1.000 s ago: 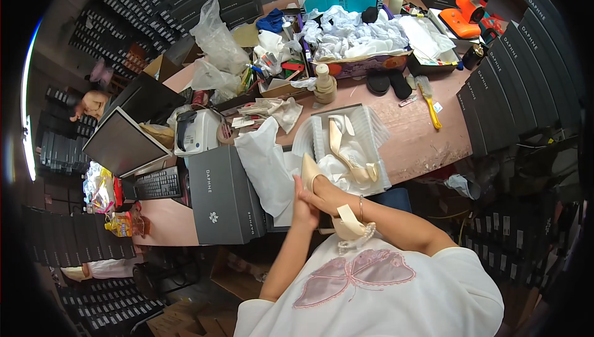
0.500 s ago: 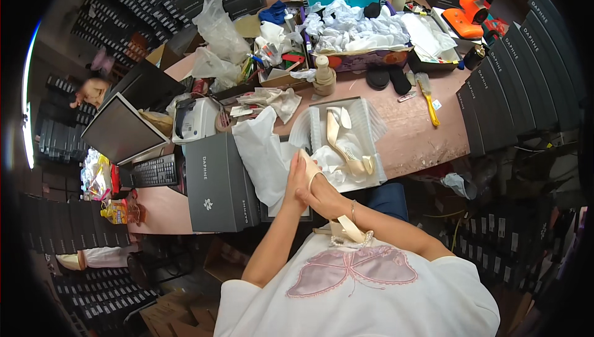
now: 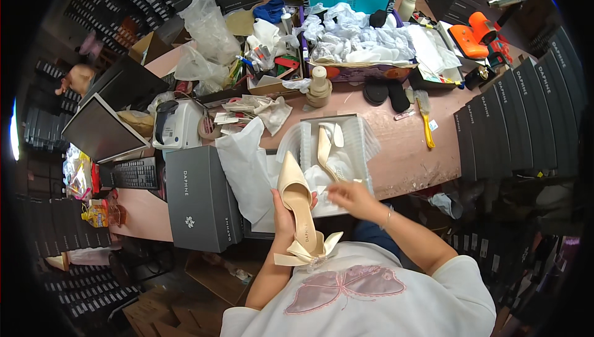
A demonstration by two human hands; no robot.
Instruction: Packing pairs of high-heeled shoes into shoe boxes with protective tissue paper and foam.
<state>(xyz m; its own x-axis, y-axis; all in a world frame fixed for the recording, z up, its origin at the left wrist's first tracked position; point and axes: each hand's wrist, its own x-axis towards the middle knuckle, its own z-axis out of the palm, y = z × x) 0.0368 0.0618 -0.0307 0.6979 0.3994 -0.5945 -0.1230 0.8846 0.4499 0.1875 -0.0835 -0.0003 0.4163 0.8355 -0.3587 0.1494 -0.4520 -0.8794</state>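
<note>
A cream pointed-toe shoe (image 3: pixel 292 175) with a bow at its heel strap is held toe-away in my left hand (image 3: pixel 284 218), its fingers wrapped round the side. The insole faces up, and the bow hangs close to my shirt. My right hand (image 3: pixel 354 201) is just right of that shoe, apart from it, over the near edge of the open shoebox (image 3: pixel 366 173). Motion smears its fingertips. Inside the box the matching cream shoe (image 3: pixel 324 145) lies on its side among white tissue.
A closed dark shoebox (image 3: pixel 201 198) and white paper (image 3: pixel 238 173) are to the left. Farther back stand a glue bottle (image 3: pixel 318 86) and a carton of crumpled paper (image 3: pixel 359 72). A yellow-handled brush (image 3: pixel 427 123) lies right, before stacked dark boxes (image 3: pixel 495 123).
My hands were together round the shoe and have parted. The left has turned it so its inside faces up; the right has moved away toward the box. The whole view has shifted slightly.
</note>
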